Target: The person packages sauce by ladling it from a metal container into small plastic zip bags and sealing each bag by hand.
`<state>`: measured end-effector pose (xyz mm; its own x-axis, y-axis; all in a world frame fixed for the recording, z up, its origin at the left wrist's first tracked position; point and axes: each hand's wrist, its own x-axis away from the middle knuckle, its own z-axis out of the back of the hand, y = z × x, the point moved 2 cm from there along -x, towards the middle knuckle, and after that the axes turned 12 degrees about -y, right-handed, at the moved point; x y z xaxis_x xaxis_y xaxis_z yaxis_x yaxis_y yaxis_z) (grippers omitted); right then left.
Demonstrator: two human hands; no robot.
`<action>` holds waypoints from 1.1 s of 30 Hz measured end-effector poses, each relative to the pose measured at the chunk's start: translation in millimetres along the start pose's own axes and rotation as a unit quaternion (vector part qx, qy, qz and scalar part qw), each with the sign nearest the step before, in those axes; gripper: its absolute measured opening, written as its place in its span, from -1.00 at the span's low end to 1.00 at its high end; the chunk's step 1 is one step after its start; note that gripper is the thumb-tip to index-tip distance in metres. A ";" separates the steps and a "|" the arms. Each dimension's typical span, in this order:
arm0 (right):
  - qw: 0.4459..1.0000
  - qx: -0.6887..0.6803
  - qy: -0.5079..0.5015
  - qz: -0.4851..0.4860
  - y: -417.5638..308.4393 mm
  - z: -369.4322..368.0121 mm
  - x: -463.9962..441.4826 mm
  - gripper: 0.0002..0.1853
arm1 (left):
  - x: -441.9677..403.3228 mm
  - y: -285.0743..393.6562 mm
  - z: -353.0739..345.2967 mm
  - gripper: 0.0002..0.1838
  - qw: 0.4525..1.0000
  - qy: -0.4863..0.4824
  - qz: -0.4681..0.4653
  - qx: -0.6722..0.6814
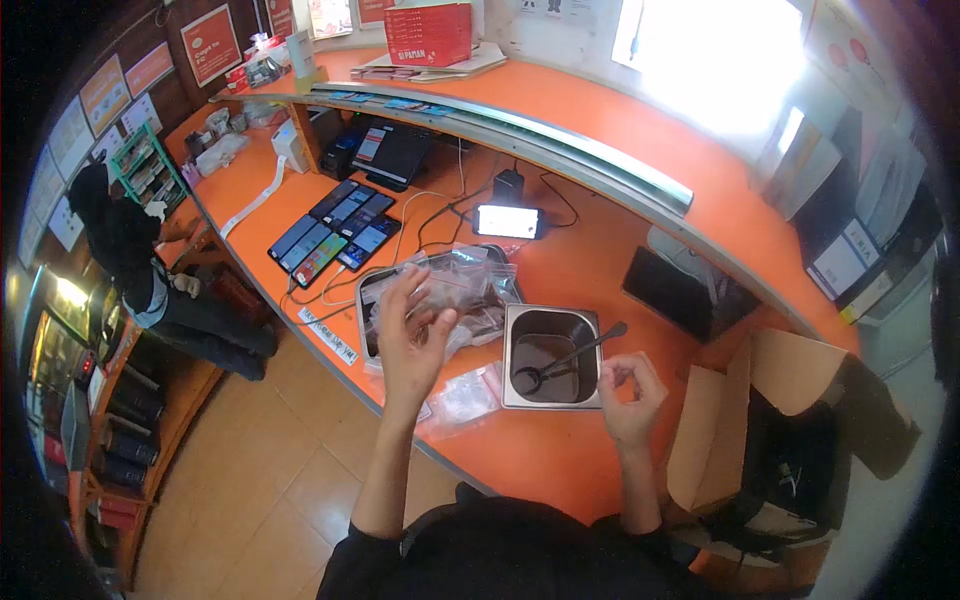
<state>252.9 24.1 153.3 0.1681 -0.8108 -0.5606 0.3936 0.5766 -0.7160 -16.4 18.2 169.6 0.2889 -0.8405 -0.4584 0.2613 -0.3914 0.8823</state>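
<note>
My left hand is raised over a dark tray of small clear plastic bags, its fingers apart. The bags sit just behind the fingers, and I see no grip on them. A square metal container with dark contents stands to the right of the tray. Inside it leans a black spoon, its handle over the right rim. My right hand is beside that rim, thumb and fingers curled together; anything between them is hidden. Flat empty plastic bags lie in front of the container.
Several phones and a lit phone with cables lie behind the tray. A dark tablet rests at right, near an open cardboard box. A raised shelf runs along the back. Another person stands at far left.
</note>
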 end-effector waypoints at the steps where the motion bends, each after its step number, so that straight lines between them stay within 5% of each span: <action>1: 1.000 -0.006 -0.003 -0.021 1.9 -0.3 2.4 -0.94 | 2.1 9.0 -2.0 -0.75 0.993 0.050 -0.021 -0.106; 4: 0.999 -0.019 -0.038 -0.030 1.9 -7.1 7.7 -0.95 | 34.8 -60.7 -9.0 -0.52 0.966 -0.158 -0.020 -0.203; 6: 0.998 -0.026 -0.049 -0.031 1.7 -10.0 8.3 -0.96 | 62.4 -101.9 -15.4 -0.45 0.906 -0.323 0.106 -0.251; 11: 0.996 -0.034 -0.068 -0.049 7.3 -12.7 8.4 -0.96 | 93.5 -134.2 -31.6 -0.50 0.885 -0.272 0.159 -0.342; 16: 0.995 -0.037 -0.074 -0.054 7.9 -12.6 8.9 -0.97 | 87.9 -128.9 -30.5 -0.65 0.916 -0.156 0.076 -0.361; 22: 0.994 -0.055 -0.078 -0.060 9.8 -16.6 10.3 -0.95 | 83.8 -117.5 -17.8 -0.86 0.934 -0.139 0.039 -0.327; 28: 0.973 -0.091 -0.213 -0.012 -15.2 -45.6 8.1 -0.86 | 78.2 -87.3 8.1 -0.95 0.964 -0.189 0.098 -0.162; 33: 0.957 -0.025 -0.277 0.079 -34.5 -83.1 12.9 -0.76 | 70.9 -18.5 24.8 -0.92 0.946 -0.270 0.064 -0.167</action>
<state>166.4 2.1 136.1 0.6810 -0.6339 -0.3665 0.2827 0.6893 -0.6670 -23.6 -43.4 123.5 -0.1512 -0.9771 -0.1494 0.5586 -0.2092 0.8027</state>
